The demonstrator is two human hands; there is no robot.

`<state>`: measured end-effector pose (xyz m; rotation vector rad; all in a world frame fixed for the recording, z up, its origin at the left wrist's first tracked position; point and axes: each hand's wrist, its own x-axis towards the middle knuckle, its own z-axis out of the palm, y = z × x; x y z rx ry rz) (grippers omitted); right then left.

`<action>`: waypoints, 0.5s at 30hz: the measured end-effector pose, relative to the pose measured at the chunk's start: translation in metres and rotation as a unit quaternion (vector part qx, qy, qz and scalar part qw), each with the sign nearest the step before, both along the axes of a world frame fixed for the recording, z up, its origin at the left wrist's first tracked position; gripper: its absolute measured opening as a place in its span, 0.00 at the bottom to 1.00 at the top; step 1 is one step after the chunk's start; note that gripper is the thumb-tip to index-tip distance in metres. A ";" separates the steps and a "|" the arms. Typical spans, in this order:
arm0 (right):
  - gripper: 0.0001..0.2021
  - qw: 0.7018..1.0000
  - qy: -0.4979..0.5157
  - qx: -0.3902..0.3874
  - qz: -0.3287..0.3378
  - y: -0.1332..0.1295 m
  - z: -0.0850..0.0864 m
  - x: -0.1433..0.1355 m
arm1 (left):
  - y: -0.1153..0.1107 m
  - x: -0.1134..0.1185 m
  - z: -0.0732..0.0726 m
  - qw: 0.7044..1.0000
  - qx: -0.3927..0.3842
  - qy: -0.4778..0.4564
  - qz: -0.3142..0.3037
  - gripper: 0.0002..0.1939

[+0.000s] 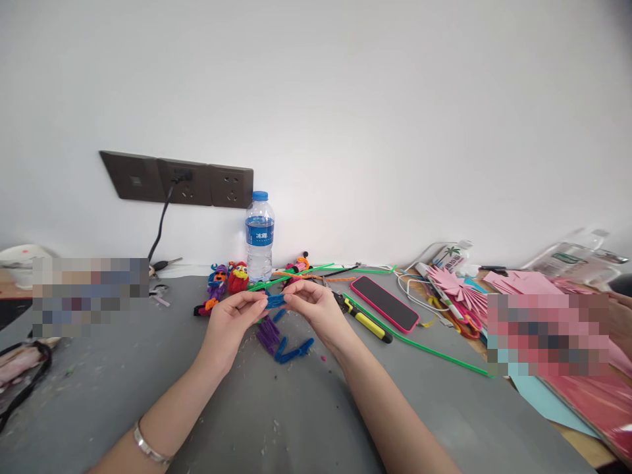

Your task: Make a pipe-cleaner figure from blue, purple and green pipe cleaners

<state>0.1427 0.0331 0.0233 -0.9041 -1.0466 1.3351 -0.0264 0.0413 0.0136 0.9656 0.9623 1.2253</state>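
Note:
Between my two hands, low over the table, is a short blue pipe cleaner piece [275, 301]. My left hand [237, 316] pinches its left end between thumb and fingers. The right end is pinched by my right hand [313, 308]. Just below them a bundle of purple pipe cleaners [269, 336] lies on the grey mat, beside a bent blue pipe cleaner [293, 351]. Behind my left hand sit small pipe cleaner figures, one of them red [237, 279].
A water bottle [259, 237] stands against the wall. Right of my hands lie yellow-handled pliers [368, 321], a pink-cased phone [385, 304] and a long green pipe cleaner [434, 347]. Pink folded paper [459, 289] covers the right side, where another person's hand [619, 316] shows.

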 end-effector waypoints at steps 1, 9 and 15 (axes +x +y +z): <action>0.10 1.000 0.002 0.000 0.001 0.000 0.000 0.000 | 0.000 0.000 0.000 1.000 0.001 0.002 0.000 0.16; 0.11 1.000 -0.018 0.002 -0.002 0.002 -0.005 0.002 | -0.001 -0.001 -0.002 1.000 0.003 0.010 0.000 0.16; 0.12 1.000 -0.021 0.011 -0.006 0.001 -0.003 -0.001 | 0.001 -0.001 -0.004 1.000 0.019 0.020 0.001 0.15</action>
